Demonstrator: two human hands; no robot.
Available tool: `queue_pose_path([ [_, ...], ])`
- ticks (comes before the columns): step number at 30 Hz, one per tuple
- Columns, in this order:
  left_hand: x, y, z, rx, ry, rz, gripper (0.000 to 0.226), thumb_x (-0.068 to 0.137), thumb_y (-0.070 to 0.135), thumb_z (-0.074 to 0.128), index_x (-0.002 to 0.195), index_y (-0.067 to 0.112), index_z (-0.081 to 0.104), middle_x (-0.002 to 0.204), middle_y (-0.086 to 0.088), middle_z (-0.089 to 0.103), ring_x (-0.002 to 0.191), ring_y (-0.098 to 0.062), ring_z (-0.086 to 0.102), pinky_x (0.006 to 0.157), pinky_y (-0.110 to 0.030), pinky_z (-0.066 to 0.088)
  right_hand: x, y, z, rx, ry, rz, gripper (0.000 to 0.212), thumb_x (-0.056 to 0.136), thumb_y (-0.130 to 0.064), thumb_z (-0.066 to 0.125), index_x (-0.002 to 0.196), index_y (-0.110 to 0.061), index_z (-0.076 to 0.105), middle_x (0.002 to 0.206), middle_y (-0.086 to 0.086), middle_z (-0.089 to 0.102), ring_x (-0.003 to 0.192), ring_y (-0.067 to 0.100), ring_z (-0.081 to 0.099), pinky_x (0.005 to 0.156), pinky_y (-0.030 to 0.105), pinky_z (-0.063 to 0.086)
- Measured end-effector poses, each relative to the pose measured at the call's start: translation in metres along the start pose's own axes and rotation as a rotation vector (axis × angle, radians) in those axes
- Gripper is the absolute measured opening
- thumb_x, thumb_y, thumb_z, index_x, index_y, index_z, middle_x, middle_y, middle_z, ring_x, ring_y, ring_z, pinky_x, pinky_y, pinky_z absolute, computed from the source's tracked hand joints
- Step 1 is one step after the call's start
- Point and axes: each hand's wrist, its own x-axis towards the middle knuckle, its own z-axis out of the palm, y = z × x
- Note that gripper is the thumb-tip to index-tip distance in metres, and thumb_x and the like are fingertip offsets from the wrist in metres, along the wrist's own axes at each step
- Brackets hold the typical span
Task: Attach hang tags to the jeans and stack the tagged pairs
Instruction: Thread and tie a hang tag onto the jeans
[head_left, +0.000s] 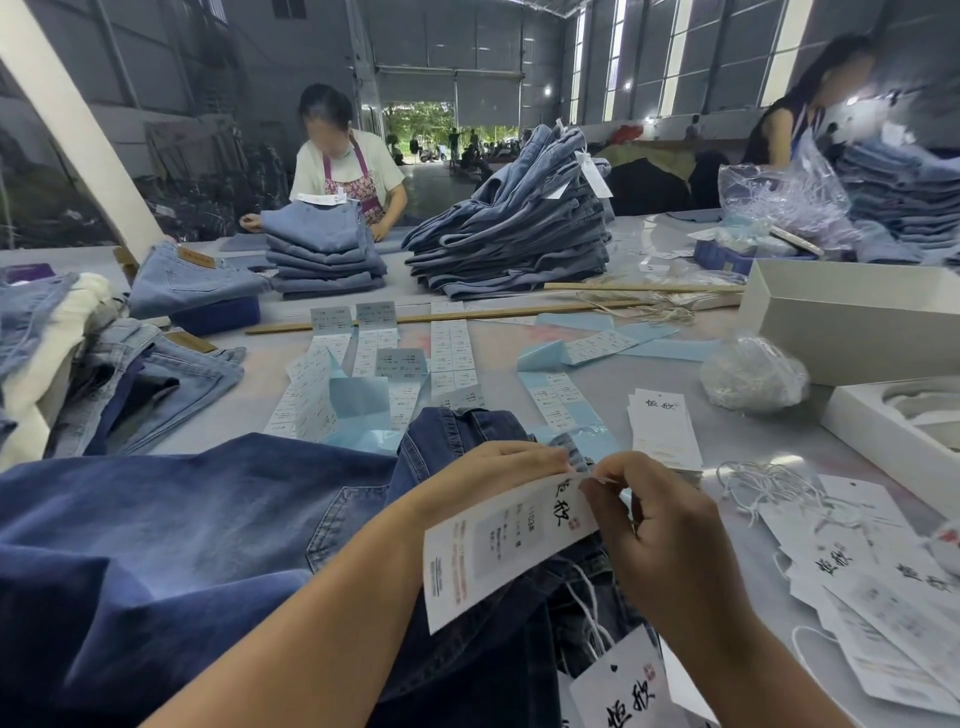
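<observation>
1. Tag (506, 540): thin stiff card, light; hold by top edge near string hole.
2. L hand (493, 467) + R hand (654, 525) fingers pinched on tag top, over dark jeans (208, 519) on table (623, 374).
3. Denim soft, heavy; grab at waistband.

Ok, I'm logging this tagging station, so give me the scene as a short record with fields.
left hand: pinches the top of the hang tag
right hand: pinches the same top end
jeans: dark pair, lying under both hands
spare tags: white stack to the right
strings: loose bunch beside the stack
stacked jeans: tall pile across the table
</observation>
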Motion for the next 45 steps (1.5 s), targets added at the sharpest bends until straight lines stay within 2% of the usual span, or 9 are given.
queue_pose_path([
  [7, -0.005, 0.0, 0.002, 0.045, -0.039, 0.016, 0.052, 0.078, 0.045, 0.064, 0.109, 0.003, 0.065, 0.092, -0.009, 0.067, 0.08, -0.019, 0.063, 0.072, -0.024, 0.048, -0.004, -0.01, 0.002, -0.017, 0.073, 0.059, 0.023, 0.088, -0.026, 0.065, 0.102, -0.008, 0.061, 0.063, -0.012, 0.052, 0.049, 0.013, 0.054, 0.041, 0.03, 0.046],
  [14, -0.008, 0.006, -0.002, 0.057, -0.122, 0.018, 0.036, 0.074, 0.03, 0.057, 0.099, 0.005, 0.062, 0.092, -0.008, 0.065, 0.075, -0.011, 0.065, 0.072, -0.018, 0.05, -0.007, -0.017, 0.005, 0.01, 0.06, 0.203, 0.033, 0.086, -0.018, 0.073, 0.115, -0.011, 0.057, 0.062, -0.012, 0.059, 0.057, 0.017, 0.063, 0.051, 0.035, 0.053],
  [18, -0.007, 0.005, 0.0, -0.026, -0.078, -0.012, 0.039, 0.069, 0.022, 0.05, 0.102, 0.001, 0.057, 0.087, -0.01, 0.061, 0.065, -0.01, 0.064, 0.063, -0.017, 0.05, -0.006, -0.019, 0.006, 0.005, 0.075, 0.202, 0.017, 0.086, -0.016, 0.074, 0.095, -0.015, 0.06, 0.063, -0.009, 0.062, 0.057, 0.013, 0.062, 0.05, 0.028, 0.051],
  [21, -0.007, 0.002, 0.001, -0.033, -0.033, -0.003, 0.035, 0.067, 0.019, 0.049, 0.096, 0.002, 0.058, 0.079, -0.007, 0.063, 0.06, -0.008, 0.064, 0.058, -0.016, 0.05, -0.002, -0.02, 0.006, 0.023, 0.053, 0.185, 0.018, 0.085, -0.014, 0.073, 0.078, -0.019, 0.058, 0.06, -0.012, 0.058, 0.058, 0.008, 0.058, 0.049, 0.012, 0.04],
  [25, -0.01, -0.003, 0.003, -0.087, -0.008, 0.024, 0.025, 0.07, 0.013, 0.051, 0.086, 0.01, 0.069, 0.076, -0.007, 0.068, 0.063, -0.012, 0.066, 0.058, -0.019, 0.052, 0.001, -0.024, 0.008, 0.063, 0.032, 0.188, 0.018, 0.086, -0.011, 0.072, 0.086, -0.021, 0.057, 0.06, -0.016, 0.053, 0.067, 0.002, 0.058, 0.054, 0.008, 0.039],
  [30, -0.012, -0.01, 0.003, -0.084, 0.006, 0.034, 0.034, 0.071, 0.009, 0.052, 0.099, 0.0, 0.069, 0.086, -0.013, 0.069, 0.074, -0.023, 0.066, 0.07, -0.03, 0.053, 0.0, -0.024, 0.009, 0.06, -0.018, 0.189, 0.026, 0.087, -0.003, 0.065, 0.091, -0.023, 0.048, 0.06, -0.009, 0.051, 0.063, 0.005, 0.055, 0.052, 0.019, 0.042],
  [36, -0.013, -0.009, 0.004, -0.105, -0.006, 0.051, 0.034, 0.07, 0.007, 0.054, 0.098, 0.01, 0.073, 0.092, -0.014, 0.073, 0.077, -0.023, 0.07, 0.069, -0.03, 0.057, 0.001, -0.018, 0.002, 0.13, -0.023, 0.395, 0.016, 0.085, -0.021, 0.074, 0.073, -0.025, 0.064, 0.062, -0.013, 0.064, 0.069, 0.001, 0.061, 0.058, 0.011, 0.044],
  [41, -0.012, -0.009, 0.005, -0.115, -0.003, 0.032, 0.035, 0.07, 0.007, 0.055, 0.1, 0.005, 0.072, 0.09, -0.015, 0.072, 0.075, -0.023, 0.069, 0.067, -0.03, 0.056, -0.005, -0.025, 0.0, -0.146, -0.064, 0.223, 0.015, 0.091, -0.024, 0.066, 0.077, -0.016, 0.064, 0.072, -0.004, 0.063, 0.062, 0.019, 0.059, 0.055, 0.037, 0.05],
  [45, -0.014, -0.009, 0.007, -0.134, 0.012, 0.025, 0.032, 0.069, 0.005, 0.055, 0.097, 0.004, 0.07, 0.088, -0.015, 0.071, 0.072, -0.023, 0.069, 0.067, -0.03, 0.055, 0.003, -0.025, -0.001, -0.224, -0.16, 0.144, 0.018, 0.093, -0.019, 0.059, 0.077, -0.012, 0.06, 0.073, 0.001, 0.061, 0.061, 0.024, 0.058, 0.052, 0.036, 0.048],
])
